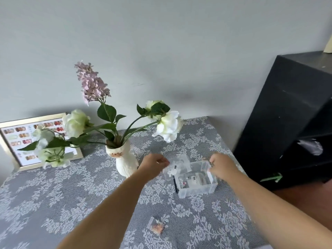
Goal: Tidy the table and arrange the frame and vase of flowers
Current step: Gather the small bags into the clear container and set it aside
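A white cat-shaped vase (pixel 124 162) stands mid-table and holds white and pink flowers (pixel 93 87). A gold frame (pixel 10 150) with a nail-art chart leans against the wall at the far left, partly hidden by blooms. A clear plastic box (pixel 195 184) with small items inside sits to the right of the vase. My left hand (pixel 154 164) pinches a small clear bag (pixel 177 167) over the box's left edge. My right hand (pixel 222 166) grips the box's right rim.
A grey lace tablecloth (pixel 53 203) covers the table. A small clear packet with orange bits (pixel 156 227) lies near the front. A thin black item (pixel 175 186) lies against the box's left side. A black shelf unit (pixel 291 114) stands close on the right.
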Demonstrator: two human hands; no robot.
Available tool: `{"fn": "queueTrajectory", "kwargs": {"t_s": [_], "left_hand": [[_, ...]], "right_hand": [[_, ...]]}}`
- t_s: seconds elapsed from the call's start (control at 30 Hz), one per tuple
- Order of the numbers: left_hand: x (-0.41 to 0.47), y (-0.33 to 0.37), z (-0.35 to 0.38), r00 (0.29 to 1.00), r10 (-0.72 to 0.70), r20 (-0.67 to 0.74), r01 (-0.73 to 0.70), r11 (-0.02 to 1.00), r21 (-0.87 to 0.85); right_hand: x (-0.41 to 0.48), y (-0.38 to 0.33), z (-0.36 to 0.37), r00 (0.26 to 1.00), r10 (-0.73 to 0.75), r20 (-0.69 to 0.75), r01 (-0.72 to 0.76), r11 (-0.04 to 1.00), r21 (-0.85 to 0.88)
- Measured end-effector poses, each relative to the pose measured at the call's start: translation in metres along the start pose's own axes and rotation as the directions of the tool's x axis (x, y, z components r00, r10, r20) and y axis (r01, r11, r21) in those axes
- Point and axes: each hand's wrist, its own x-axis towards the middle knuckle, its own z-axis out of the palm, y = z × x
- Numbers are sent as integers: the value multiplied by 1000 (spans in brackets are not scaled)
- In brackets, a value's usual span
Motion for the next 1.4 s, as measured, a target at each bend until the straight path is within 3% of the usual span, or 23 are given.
{"fn": "queueTrajectory", "kwargs": {"t_s": [0.43, 0.7, 0.8, 0.9, 1.1, 1.23, 1.4], "left_hand": [[27, 35, 63, 983, 104, 149, -146, 939, 311], [11, 17, 46, 979, 200, -38, -181, 939, 293], [-7, -3, 32, 978, 179, -110, -146, 956, 256], [-27, -26, 29, 989, 116, -95, -88, 962, 258], [-73, -74, 45, 990, -11, 143, -45, 922, 386], [-87, -88, 55, 978, 17, 210, -126, 847, 516], [-96, -94, 62, 985, 61, 162, -141, 826, 546]], "right_hand": [[-7, 31, 17, 999, -31, 29, 25, 984, 175], [-4, 27, -3, 994, -110, -24, 112, 985, 130], [2, 13, -8, 968, -249, 22, 249, 968, 27], [7, -3, -2, 942, -313, 119, 321, 945, -56], [13, -23, 30, 860, -326, 393, 416, 893, -170], [19, -20, 42, 862, -305, 404, 411, 888, -205], [22, -18, 46, 864, -315, 392, 406, 897, -176]]}}
